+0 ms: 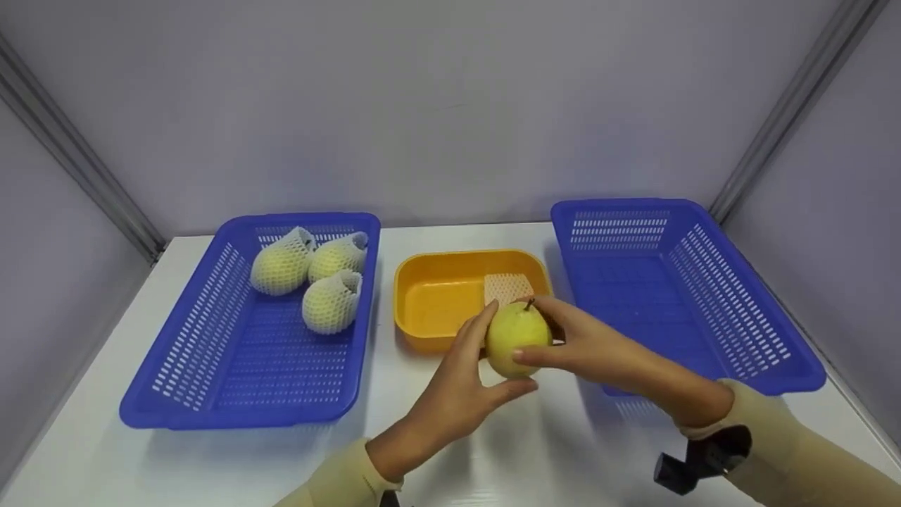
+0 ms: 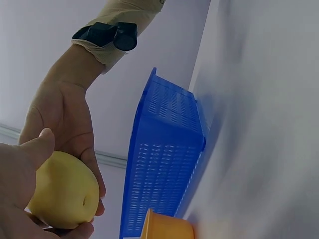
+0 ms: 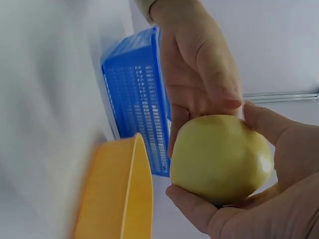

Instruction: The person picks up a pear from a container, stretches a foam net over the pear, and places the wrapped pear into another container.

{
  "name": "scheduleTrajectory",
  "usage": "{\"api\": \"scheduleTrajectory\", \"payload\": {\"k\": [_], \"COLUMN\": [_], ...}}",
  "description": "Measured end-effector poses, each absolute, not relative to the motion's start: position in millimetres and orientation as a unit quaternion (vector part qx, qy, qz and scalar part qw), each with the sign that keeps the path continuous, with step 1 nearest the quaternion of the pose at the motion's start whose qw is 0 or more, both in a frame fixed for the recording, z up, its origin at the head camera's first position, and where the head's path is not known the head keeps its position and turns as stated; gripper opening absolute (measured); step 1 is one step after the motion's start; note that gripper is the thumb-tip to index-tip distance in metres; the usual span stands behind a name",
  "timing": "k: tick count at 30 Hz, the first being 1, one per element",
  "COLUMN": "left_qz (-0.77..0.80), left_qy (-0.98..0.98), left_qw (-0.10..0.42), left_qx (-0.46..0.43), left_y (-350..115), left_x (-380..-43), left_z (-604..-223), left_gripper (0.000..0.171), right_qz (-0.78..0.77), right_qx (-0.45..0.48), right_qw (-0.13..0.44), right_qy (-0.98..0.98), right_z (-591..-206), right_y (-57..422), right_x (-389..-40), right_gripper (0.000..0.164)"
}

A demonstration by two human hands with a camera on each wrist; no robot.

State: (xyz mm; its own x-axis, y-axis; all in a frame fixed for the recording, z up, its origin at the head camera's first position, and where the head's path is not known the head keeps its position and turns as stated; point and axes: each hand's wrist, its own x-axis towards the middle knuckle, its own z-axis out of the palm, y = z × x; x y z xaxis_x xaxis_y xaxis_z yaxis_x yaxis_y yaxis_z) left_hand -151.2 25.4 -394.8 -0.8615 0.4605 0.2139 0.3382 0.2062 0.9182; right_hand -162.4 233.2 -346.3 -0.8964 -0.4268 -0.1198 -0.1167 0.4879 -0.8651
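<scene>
A bare yellow-green pear (image 1: 519, 339) with a short dark stem is held up between both hands, over the front of the orange tub. My right hand (image 1: 591, 345) grips it from the right, thumb across the front and fingers behind. On the other side my left hand (image 1: 457, 394) cups the pear, its fingers along the left side and its thumb low beneath. The left wrist view shows the pear's (image 2: 65, 191) blossom end with its small dark pit. A white foam net sleeve (image 1: 507, 287) lies in the orange tub (image 1: 436, 257), partly hidden behind the hands.
At left stands a blue basket (image 1: 190, 331) with several pears in white foam nets (image 1: 331, 304) toward its back. Another blue basket (image 1: 633, 310), with nothing visible inside, is at right. Both sit on a white table (image 1: 486, 458) against grey panel walls (image 1: 450, 113).
</scene>
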Motion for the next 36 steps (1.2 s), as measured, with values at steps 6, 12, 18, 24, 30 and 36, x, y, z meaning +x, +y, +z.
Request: {"api": "scheduleTrajectory", "payload": {"k": [6,12,18,24,30,36], "left_qz": [0.589,0.564,0.525,0.487,0.455,0.437], "left_qy": [0.766,0.777,0.794,0.816,0.838,0.852], "left_qw": [0.066,0.087,0.104,0.133,0.145,0.142], "left_qx": [0.25,0.266,0.288,0.284,0.263,0.252], "left_y": [11.4,-3.4,-16.4,-20.4,-18.3,-14.5], "left_x": [-147.5,-141.3,-136.2,-131.1,-125.9,-124.6], "left_z": [-398.0,-402.6,-418.2,-436.3,-452.7,-459.5], "left_gripper": [0.091,0.089,0.088,0.08,0.079,0.081], "right_qz": [-0.557,-0.579,-0.598,-0.611,-0.603,-0.595], "right_qx": [-0.204,-0.218,-0.234,-0.238,-0.213,-0.202], "right_qw": [0.19,0.172,0.167,0.178,0.208,0.213], "right_qy": [0.782,0.766,0.748,0.734,0.74,0.748], "right_z": [-353.8,-374.0,-402.7,-431.6,-449.2,-457.6], "right_y": [233.2,228.1,220.3,216.5,215.6,214.9], "right_x": [-150.6,-137.7,-128.0,-121.3,-120.2,-121.5], "right_gripper": [0.076,0.065,0.057,0.056,0.055,0.054]}}
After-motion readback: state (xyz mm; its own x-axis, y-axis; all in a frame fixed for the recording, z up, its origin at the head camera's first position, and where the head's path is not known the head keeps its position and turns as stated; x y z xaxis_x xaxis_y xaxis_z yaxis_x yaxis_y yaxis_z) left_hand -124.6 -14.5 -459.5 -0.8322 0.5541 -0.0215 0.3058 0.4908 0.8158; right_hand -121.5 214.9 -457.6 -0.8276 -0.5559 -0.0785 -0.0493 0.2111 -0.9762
